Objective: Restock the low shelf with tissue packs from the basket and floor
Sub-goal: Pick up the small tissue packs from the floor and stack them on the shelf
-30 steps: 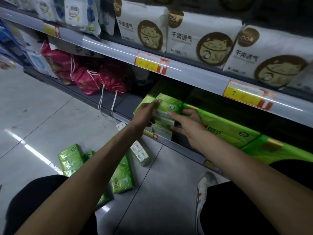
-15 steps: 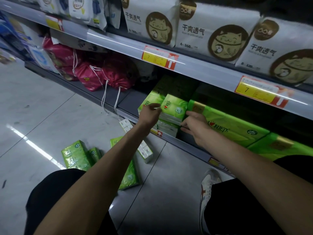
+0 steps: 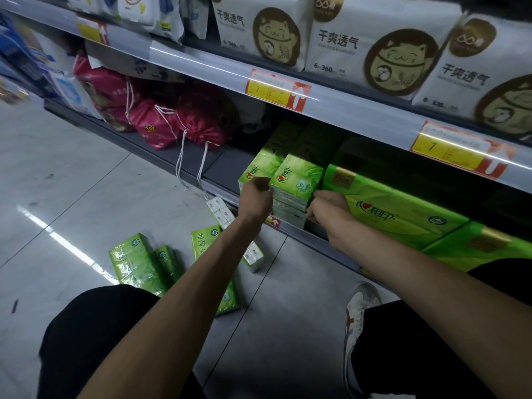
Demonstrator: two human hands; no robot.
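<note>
Crouched at the low shelf (image 3: 221, 175), a flat dark grey metal deck.

- Tissue pack (image 3: 299, 180): glossy green film, rectangular block, white layered edges of small packets showing on its front. It sits on top of a short stack at the shelf's front lip. A second pack of the same kind (image 3: 254, 169) touches it on the left.
- Left hand (image 3: 256, 197): fingers curled, clamped on the pack's left edge, back of the hand to the camera.
- Right hand (image 3: 328, 208): thumb on top and fingers tucked under, pinching the pack's right end. Its fingertips are hidden.
- Just right of the stack: two big green multi-packs (image 3: 403, 217), shiny wrap with gold corner patches, lying lengthwise.
- On the pale tiled floor (image 3: 72, 182): three green packs (image 3: 135, 260), crinkly film. One is partly behind the left forearm. Also one long whitish strip of small packets (image 3: 221, 211) that leans by the shelf edge.
- Left end of the low shelf: two soft red drawstring bags (image 3: 155, 125), with white cords dangling over the lip.
- Upper shelf: three matte white bags with round gold cat prints (image 3: 374, 53).
- Three yellow-and-red price tags (image 3: 276, 89) on the rail.
- One white shoe (image 3: 357, 309) at lower right.
</note>
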